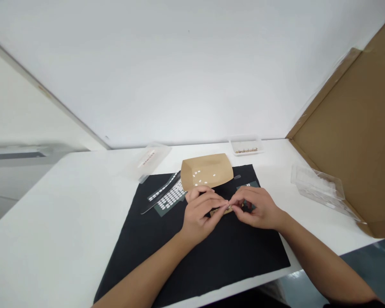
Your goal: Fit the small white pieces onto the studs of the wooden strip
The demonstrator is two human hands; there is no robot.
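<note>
My left hand (201, 212) and my right hand (256, 208) meet over a black mat (167, 256) on a white table (51, 222). Both hands pinch a small tan piece (226, 210) between their fingertips; it is too small to name. Just beyond the hands sits a brown paper tray (220, 166) holding several small white pellets (202, 176). A grey-green sheet with rows of white pellets (171, 198) lies left of my left hand.
A dark strip with white dots (160, 195) lies beside the sheet. A clear lidded box (152, 160) stands at the back left, a clear dish (245, 146) at the back, a clear tray (319, 188) at the right. A cardboard panel (356, 141) walls off the right side.
</note>
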